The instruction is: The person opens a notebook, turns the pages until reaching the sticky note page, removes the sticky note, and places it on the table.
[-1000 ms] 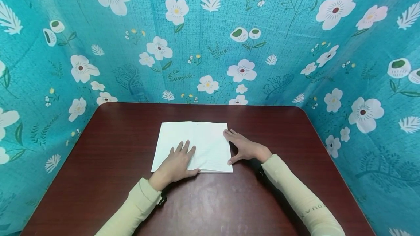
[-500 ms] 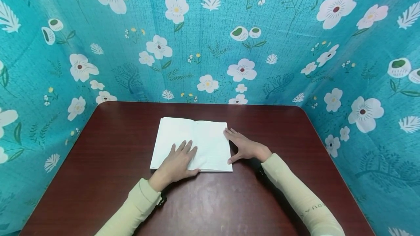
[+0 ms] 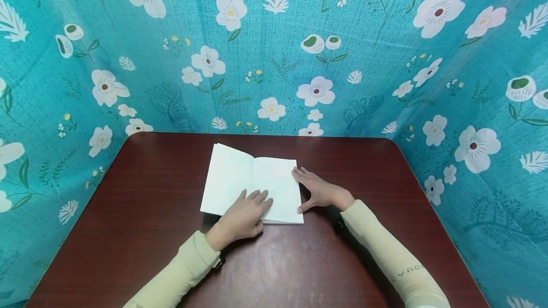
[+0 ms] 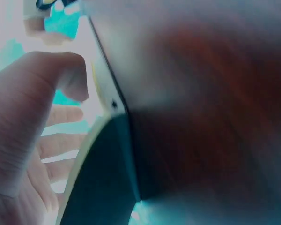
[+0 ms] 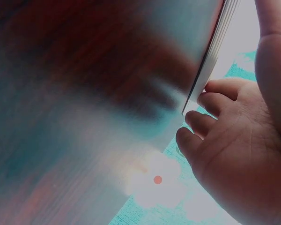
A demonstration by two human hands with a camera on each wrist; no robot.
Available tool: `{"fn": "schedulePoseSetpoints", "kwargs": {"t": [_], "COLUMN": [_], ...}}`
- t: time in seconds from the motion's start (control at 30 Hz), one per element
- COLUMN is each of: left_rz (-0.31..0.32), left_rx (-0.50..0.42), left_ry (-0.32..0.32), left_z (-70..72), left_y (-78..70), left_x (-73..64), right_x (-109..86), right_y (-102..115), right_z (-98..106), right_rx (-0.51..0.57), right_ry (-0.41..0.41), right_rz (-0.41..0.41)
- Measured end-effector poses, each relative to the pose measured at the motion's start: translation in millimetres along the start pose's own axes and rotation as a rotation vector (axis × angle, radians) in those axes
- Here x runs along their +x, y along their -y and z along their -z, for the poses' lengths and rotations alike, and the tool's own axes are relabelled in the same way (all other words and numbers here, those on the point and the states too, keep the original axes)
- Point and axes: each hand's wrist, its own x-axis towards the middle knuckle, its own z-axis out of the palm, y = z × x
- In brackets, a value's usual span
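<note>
An open notebook (image 3: 231, 173) with white pages lies on the dark red table. Its left half is raised off the tabletop, and the right half lies flat. My left hand (image 3: 241, 216) rests over the lower middle of the pages, fingers extended. In the left wrist view, the thumb (image 4: 68, 70) bends beside the notebook's near edge, and the dark cover (image 4: 100, 171) tilts up from the table. At the right edge of the notebook, my right hand (image 3: 321, 191) touches with spread fingers and thumb. The right wrist view has the fingertips (image 5: 214, 101) against the page stack (image 5: 210, 58).
The brown-red table (image 3: 274, 270) has rounded far corners. A turquoise curtain (image 3: 257, 61) with white flowers hangs behind it and along both sides.
The notebook's left half has risen, its far left corner moving up and inward. My left hand has slid right across the pages. The right hand has stayed put.
</note>
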Motion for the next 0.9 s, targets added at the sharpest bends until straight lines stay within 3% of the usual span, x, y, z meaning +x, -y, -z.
{"fn": "schedulePoseSetpoints", "kwargs": {"t": [0.27,0.57,0.9], "left_rz": [-0.062,-0.069,-0.006], "left_rx": [0.107,0.138,0.095], "left_ry": [-0.032,-0.149,-0.267], "left_z": [-5.9,-2.3,2.9], "left_y": [-21.4,-34.5,-40.3], "left_x": [14.9,25.9,30.9], "right_x": [-1.5,-2.5,-1.9], "right_y": [-1,-2,-3], "right_z": [-1,0,-1], "right_rx": [0.006,0.008,0.016], "right_ry": [-0.018,-0.024,-0.022], "right_rz": [0.023,0.031,0.028]}}
